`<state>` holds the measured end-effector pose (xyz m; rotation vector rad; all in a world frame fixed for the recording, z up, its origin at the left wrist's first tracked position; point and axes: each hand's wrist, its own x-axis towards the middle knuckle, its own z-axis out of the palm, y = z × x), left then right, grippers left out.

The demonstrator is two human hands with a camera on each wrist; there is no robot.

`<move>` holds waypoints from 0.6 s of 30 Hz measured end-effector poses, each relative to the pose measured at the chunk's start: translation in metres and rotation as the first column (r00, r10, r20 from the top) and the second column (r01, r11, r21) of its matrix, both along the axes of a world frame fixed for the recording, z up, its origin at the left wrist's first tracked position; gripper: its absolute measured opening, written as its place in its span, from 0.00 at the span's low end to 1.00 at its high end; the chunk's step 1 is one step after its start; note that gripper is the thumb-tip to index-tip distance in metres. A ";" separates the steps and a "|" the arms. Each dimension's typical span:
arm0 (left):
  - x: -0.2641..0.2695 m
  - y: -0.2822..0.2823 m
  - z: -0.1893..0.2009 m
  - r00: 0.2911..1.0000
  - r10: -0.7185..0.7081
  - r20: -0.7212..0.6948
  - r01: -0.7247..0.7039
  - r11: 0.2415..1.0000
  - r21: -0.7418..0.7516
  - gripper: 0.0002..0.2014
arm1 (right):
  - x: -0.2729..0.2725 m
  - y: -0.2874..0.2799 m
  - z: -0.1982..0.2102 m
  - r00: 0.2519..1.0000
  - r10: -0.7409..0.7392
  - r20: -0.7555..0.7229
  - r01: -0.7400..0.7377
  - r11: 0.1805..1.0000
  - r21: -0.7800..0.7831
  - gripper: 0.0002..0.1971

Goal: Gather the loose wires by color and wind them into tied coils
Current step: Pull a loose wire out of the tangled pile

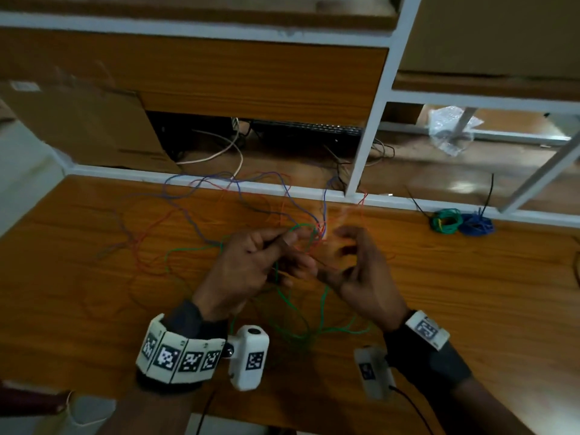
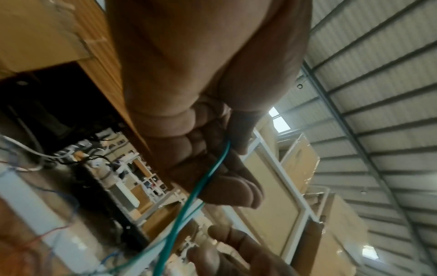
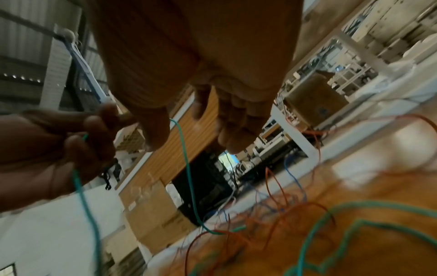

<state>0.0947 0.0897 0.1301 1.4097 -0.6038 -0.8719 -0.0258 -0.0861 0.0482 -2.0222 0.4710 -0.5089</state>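
Observation:
Both hands are raised over the middle of the wooden table (image 1: 470,293). My left hand (image 1: 282,246) pinches a green wire (image 1: 323,299) between thumb and curled fingers; the left wrist view shows that left hand (image 2: 227,149) with the green wire (image 2: 201,184) trailing down from the pinch. Close to its right is my right hand (image 1: 342,249), blurred, with its fingers curled. In the right wrist view the green wire (image 3: 187,158) comes out from behind the thumb of the right hand (image 3: 189,130) and hangs to the table. Loops of green wire lie below both hands.
Loose red wires (image 1: 147,233) and blue wires (image 1: 188,211) sprawl over the far left half of the table, up to the white frame rail (image 1: 219,180). A tied green coil (image 1: 445,220) and a tied blue coil (image 1: 477,225) lie at the far right. A cardboard box (image 1: 88,120) stands behind the rail.

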 end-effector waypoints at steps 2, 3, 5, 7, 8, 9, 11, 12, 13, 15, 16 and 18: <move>0.001 -0.001 0.017 0.985 -0.137 0.100 0.142 0.989 -0.043 0.13 | 0.000 -0.012 0.024 0.998 0.053 0.035 -0.050 0.996 -0.079 0.38; 0.003 -0.003 0.026 0.968 -0.192 0.158 0.205 0.977 -0.067 0.13 | 0.001 -0.018 0.034 0.993 0.114 0.034 -0.108 0.983 -0.148 0.33; 0.006 -0.010 0.041 0.955 -0.206 0.212 0.239 0.959 -0.149 0.13 | 0.005 -0.026 0.051 0.974 0.218 0.058 -0.205 0.962 -0.181 0.14; 0.012 -0.018 0.048 0.983 -0.113 0.145 0.144 0.963 -0.227 0.13 | 0.006 -0.034 0.069 0.965 0.205 0.163 -0.188 0.976 -0.109 0.05; 0.016 -0.021 0.049 0.991 -0.065 0.118 0.092 0.966 -0.242 0.13 | 0.004 -0.040 0.079 0.963 0.153 0.221 -0.142 0.988 -0.066 0.05; 0.020 -0.023 0.049 0.992 -0.017 0.123 0.045 0.972 -0.229 0.13 | 0.000 -0.046 0.090 0.958 0.094 0.272 -0.089 0.996 -0.029 0.05; 0.030 -0.024 0.042 0.984 0.097 0.150 -0.068 0.980 -0.185 0.13 | -0.013 -0.062 0.112 0.945 0.036 0.326 -0.049 0.998 0.032 0.07; 0.037 -0.024 0.037 0.978 0.158 0.137 -0.134 0.977 -0.168 0.13 | -0.020 -0.069 0.120 0.947 0.052 0.316 -0.066 0.997 0.034 0.08; 0.043 -0.025 0.032 0.969 0.216 0.118 -0.197 0.968 -0.155 0.13 | -0.027 -0.077 0.124 0.958 0.088 0.274 -0.092 0.996 0.000 0.08; 0.051 -0.029 0.023 0.944 0.313 0.099 -0.297 0.943 -0.150 0.13 | -0.040 -0.089 0.124 0.980 0.176 0.099 -0.162 0.978 -0.129 0.10; 0.054 -0.030 0.020 0.935 0.346 0.081 -0.331 0.931 -0.157 0.14 | -0.046 -0.094 0.119 0.980 0.201 0.011 -0.196 0.965 -0.174 0.13; 0.058 -0.032 0.012 0.924 0.381 0.038 -0.369 0.914 -0.170 0.15 | -0.061 -0.105 0.108 0.978 0.178 -0.104 -0.196 0.960 -0.199 0.17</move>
